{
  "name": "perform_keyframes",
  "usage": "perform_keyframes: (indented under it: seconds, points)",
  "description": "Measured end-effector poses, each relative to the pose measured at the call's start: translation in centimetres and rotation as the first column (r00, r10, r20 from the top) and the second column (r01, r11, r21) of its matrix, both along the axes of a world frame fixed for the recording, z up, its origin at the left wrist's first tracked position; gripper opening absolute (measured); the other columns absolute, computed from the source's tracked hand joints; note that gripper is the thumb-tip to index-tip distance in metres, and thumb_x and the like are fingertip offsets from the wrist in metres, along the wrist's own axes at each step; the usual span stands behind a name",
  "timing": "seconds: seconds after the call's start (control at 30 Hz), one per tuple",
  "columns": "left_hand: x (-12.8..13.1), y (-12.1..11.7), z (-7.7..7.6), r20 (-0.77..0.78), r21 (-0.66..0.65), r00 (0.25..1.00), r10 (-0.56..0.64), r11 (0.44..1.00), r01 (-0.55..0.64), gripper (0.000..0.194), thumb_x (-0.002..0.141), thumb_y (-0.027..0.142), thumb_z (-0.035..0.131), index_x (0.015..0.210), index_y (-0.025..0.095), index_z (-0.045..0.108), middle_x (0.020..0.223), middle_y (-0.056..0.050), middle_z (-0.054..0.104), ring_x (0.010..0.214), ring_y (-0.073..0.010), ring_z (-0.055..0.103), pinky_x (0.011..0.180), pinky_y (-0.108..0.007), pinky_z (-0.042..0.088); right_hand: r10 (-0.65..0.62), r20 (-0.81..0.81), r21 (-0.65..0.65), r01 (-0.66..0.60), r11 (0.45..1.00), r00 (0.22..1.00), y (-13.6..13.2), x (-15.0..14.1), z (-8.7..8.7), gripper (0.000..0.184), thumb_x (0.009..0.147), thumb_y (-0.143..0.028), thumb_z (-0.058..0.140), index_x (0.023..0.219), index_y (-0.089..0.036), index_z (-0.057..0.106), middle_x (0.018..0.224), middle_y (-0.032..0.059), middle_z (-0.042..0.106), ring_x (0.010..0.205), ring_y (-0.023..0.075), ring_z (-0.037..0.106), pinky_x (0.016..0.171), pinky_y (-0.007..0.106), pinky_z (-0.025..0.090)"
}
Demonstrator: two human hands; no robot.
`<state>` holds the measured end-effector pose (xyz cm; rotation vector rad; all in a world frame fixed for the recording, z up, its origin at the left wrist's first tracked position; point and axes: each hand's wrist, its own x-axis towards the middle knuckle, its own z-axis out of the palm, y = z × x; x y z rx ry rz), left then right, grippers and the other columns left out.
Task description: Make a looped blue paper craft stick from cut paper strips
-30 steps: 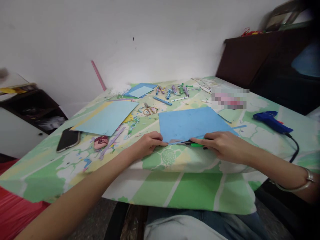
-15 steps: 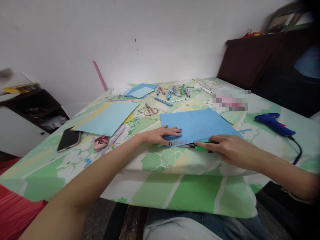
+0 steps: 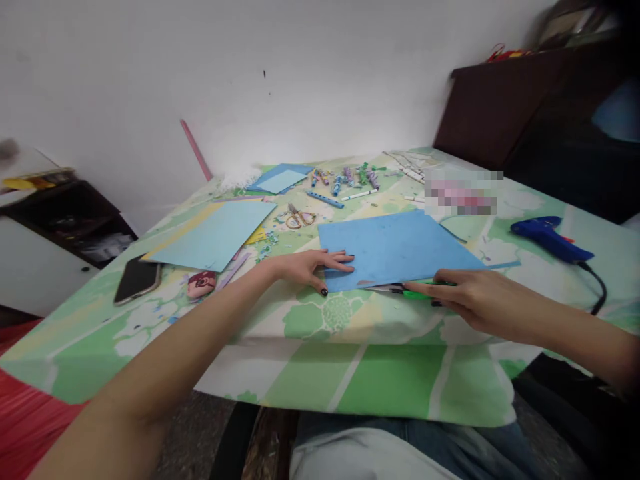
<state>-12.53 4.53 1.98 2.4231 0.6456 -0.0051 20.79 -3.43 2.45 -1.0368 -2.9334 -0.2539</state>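
Observation:
A blue sheet of paper or card point(image 3: 400, 243) lies on the table in front of me. My left hand point(image 3: 313, 267) rests on its left part, fingers spread and pressing flat, holding nothing. Along the sheet's near edge, my right hand point(image 3: 467, 300) grips a green utility knife point(image 3: 419, 292), its silver blade pointing left against the paper. Part of the knife's handle is hidden under the fingers. A narrow blue strip point(image 3: 505, 265) sticks out past the sheet's right corner, beyond my right wrist.
Right of the sheet lies a blue glue gun point(image 3: 553, 239) with a black cord. Gold-handled scissors point(image 3: 300, 217), light-blue sheets point(image 3: 215, 233), a phone point(image 3: 137, 280) and a pink bear-faced item point(image 3: 201, 285) lie leftward. Several small rolled paper pieces point(image 3: 345, 177) sit behind.
My right hand has slid a little to the right with the knife along the near edge. My left hand has shifted slightly left. The blue strip reaches farther right.

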Motion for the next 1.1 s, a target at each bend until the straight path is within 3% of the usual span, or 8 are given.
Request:
perform_keyframes:
  seconds: [0.13,0.33,0.47,0.6,0.83,1.1]
  points:
    - [0.5,-0.8,-0.5,0.060,0.062,0.995,0.084,0.994,-0.088,0.061,0.074,0.031,0.065,0.130,0.033,0.040,0.145,0.000,0.027,0.135,-0.0194,0.019,0.110,-0.045,0.008,-0.049,-0.057,-0.044,0.046,0.998,0.997,-0.1,0.5,0.1,0.052,0.087,-0.015,0.033,0.134,-0.037,0.036,0.100,0.0069,0.056,0.054,0.0105,0.052,0.051,0.023,0.038]
    - [1.3,-1.8,-1.7,0.134,0.184,0.971,0.196,0.958,-0.219,0.058,0.075,0.039,0.062,0.128,0.027,0.043,0.142,-0.006,0.032,0.133,-0.0203,0.024,0.108,-0.045,0.013,-0.087,-0.063,-0.065,0.083,0.994,0.994,1.3,1.6,-0.5,0.048,0.088,-0.021,0.033,0.133,-0.037,0.037,0.100,0.0061,0.054,0.051,0.0085,0.050,0.051,0.022,0.039]
    - [1.2,-1.9,-1.7,0.128,0.194,0.976,0.176,0.961,-0.198,0.057,0.076,0.043,0.060,0.128,0.029,0.043,0.143,-0.005,0.031,0.133,-0.0210,0.023,0.108,-0.046,0.012,-0.082,-0.076,-0.018,0.081,0.997,0.994,3.1,2.3,-0.9,0.047,0.088,-0.022,0.033,0.131,-0.040,0.040,0.106,0.0066,0.053,0.060,0.0105,0.055,0.053,0.022,0.039]
    - [1.3,-1.9,-1.5,0.180,0.185,0.964,0.197,0.956,-0.230,0.045,0.080,0.040,0.056,0.122,0.026,0.051,0.139,-0.006,0.039,0.130,-0.0191,0.030,0.107,-0.043,0.018,-0.031,-0.130,-0.068,0.022,0.997,0.991,4.3,2.1,-1.0,0.046,0.088,-0.019,0.031,0.129,-0.036,0.045,0.109,0.0080,0.053,0.073,0.0147,0.057,0.060,0.025,0.043]
    - [1.4,-1.8,-1.7,0.208,0.180,0.955,0.212,0.951,-0.251,0.048,0.077,0.037,0.060,0.123,0.024,0.051,0.137,-0.007,0.042,0.129,-0.0211,0.033,0.106,-0.044,0.021,-0.014,-0.136,-0.077,0.004,0.997,0.991,3.5,0.7,-1.0,0.046,0.089,-0.018,0.031,0.129,-0.036,0.044,0.105,0.0086,0.052,0.080,0.0175,0.055,0.062,0.026,0.043]
    - [1.4,-2.1,-1.0,0.151,0.170,0.971,0.188,0.962,-0.213,0.055,0.077,0.035,0.059,0.129,0.027,0.043,0.140,-0.007,0.036,0.131,-0.0241,0.029,0.107,-0.046,0.018,0.042,-0.108,-0.061,-0.049,0.997,0.993,3.5,0.3,-0.9,0.052,0.086,-0.012,0.034,0.131,-0.036,0.041,0.102,0.0092,0.052,0.083,0.0198,0.053,0.067,0.030,0.043]
